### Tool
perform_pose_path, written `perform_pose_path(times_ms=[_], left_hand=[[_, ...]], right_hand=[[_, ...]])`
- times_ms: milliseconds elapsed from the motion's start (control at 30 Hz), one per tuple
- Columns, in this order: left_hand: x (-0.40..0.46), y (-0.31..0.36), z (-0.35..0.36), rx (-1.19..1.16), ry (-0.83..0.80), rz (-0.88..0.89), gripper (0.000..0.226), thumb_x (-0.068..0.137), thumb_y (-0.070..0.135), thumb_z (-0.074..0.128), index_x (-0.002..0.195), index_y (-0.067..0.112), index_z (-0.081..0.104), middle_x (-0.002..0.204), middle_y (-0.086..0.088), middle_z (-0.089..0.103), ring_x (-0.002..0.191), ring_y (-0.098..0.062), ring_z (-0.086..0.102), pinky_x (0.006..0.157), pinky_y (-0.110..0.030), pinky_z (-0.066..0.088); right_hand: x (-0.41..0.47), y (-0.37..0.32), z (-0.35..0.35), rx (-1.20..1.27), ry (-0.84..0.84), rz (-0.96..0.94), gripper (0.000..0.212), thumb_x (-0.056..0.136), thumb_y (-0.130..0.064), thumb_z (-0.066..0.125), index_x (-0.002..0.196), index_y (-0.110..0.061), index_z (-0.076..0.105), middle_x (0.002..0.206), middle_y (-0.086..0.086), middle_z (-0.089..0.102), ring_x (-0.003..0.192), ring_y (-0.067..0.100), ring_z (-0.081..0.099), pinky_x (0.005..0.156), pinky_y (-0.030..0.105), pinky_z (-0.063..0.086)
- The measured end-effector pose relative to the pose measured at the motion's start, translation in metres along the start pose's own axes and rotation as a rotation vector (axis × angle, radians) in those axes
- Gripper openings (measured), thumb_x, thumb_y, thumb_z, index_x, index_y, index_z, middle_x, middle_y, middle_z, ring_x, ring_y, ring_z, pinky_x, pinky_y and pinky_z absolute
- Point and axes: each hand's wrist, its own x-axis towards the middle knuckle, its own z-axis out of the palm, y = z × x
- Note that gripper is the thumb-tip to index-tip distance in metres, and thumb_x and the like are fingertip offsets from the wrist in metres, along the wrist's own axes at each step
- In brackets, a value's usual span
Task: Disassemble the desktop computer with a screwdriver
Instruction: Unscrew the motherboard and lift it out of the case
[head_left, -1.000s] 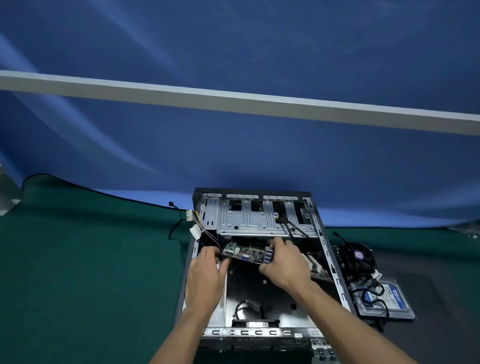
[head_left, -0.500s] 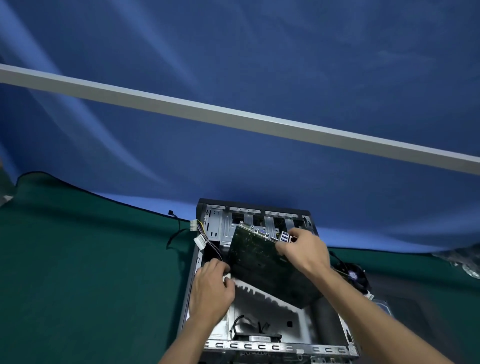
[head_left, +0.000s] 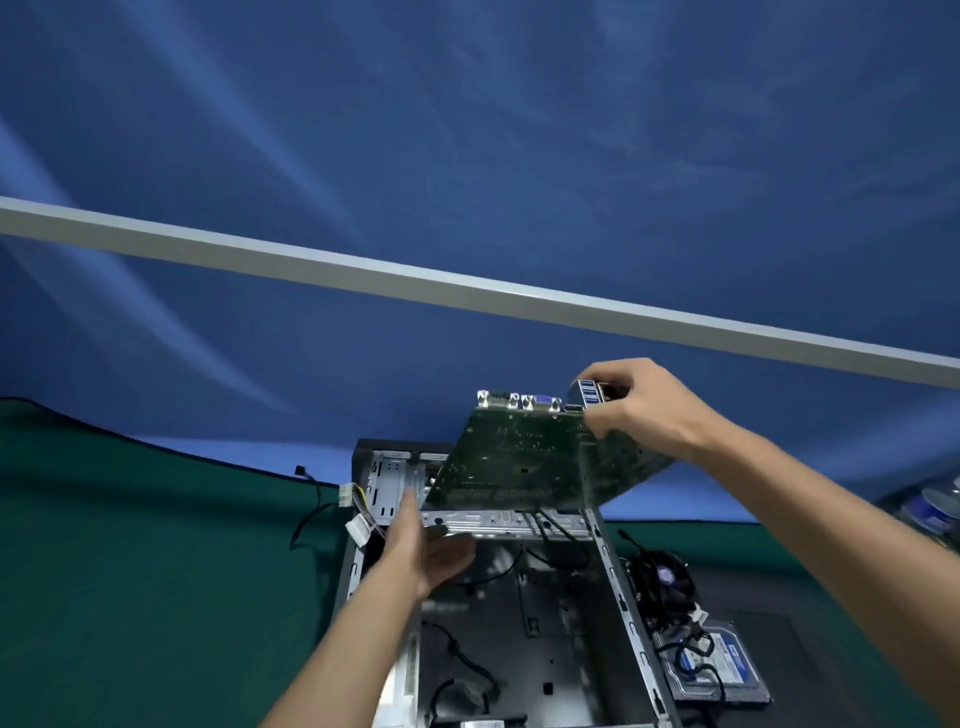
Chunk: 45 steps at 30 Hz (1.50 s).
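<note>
The open desktop case (head_left: 631, 623) lies flat on the green mat, its inside showing bare metal and loose black cables. Above its far end hangs the green motherboard (head_left: 514, 462), underside toward me, ports along its upper edge. My right hand (head_left: 636, 410) grips the board at the blue USB port block on its top right corner. Over the left part of the case, below the board's lower left corner, my left hand (head_left: 423, 551) hovers with straight fingers and holds nothing. No screwdriver is in view.
A cooler fan (head_left: 662, 579) and a hard drive (head_left: 719, 667) with cables lie on the mat right of the case. White power connectors (head_left: 358, 514) hang at the case's far left corner. A blue backdrop with a grey bar rises behind the table.
My right hand has lifted the motherboard up out of the case and tilted it underside toward me. My left hand let go of the board and opened below it.
</note>
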Motion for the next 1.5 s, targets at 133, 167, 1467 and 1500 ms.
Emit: perform_pose_path(times_ms=[133,167,1467,1500], left_hand=[[-0.012,0.018,0.030,-0.376,-0.216,-0.217,0.066,0.087,0.051,0.057,0.112,-0.010,0.046,0.114,-0.031,0.057,0.093,-0.045,0.059,0.075,-0.054,0.051],[-0.014,0.018,0.038,-0.392,-0.191,-0.213,0.053,0.087,0.039,0.061,0.111,-0.006,0.047,0.113,-0.027,0.057,0.089,-0.043,0.059,0.075,-0.055,0.052],[-0.036,-0.242,0.296,1.304,-0.361,0.702,0.058,0.064,0.034,0.076,0.119,0.031,0.057,0.099,0.017,0.064,0.089,-0.002,0.062,0.080,-0.022,0.050],[-0.031,-0.240,0.290,1.347,-0.382,0.691,0.065,0.064,0.040,0.076,0.125,0.032,0.053,0.101,0.024,0.060,0.093,0.007,0.057,0.082,-0.016,0.046]], right_hand=[[-0.011,0.007,-0.018,-0.077,-0.184,0.002,0.026,0.056,-0.017,0.060,0.079,-0.028,0.062,0.058,-0.015,0.053,0.054,0.005,0.046,0.054,0.020,0.040],[-0.015,0.014,-0.021,-0.131,-0.221,0.000,0.028,0.059,-0.010,0.062,0.080,-0.029,0.060,0.063,-0.014,0.055,0.057,0.006,0.048,0.056,0.022,0.042],[-0.089,0.316,-0.070,0.597,0.292,0.697,0.012,0.069,-0.014,0.057,0.062,-0.008,0.050,0.049,0.005,0.048,0.042,0.021,0.041,0.041,0.023,0.036],[-0.091,0.322,-0.070,0.500,0.298,0.669,0.014,0.070,-0.017,0.058,0.061,-0.009,0.050,0.051,0.005,0.048,0.045,0.022,0.042,0.043,0.024,0.036]])
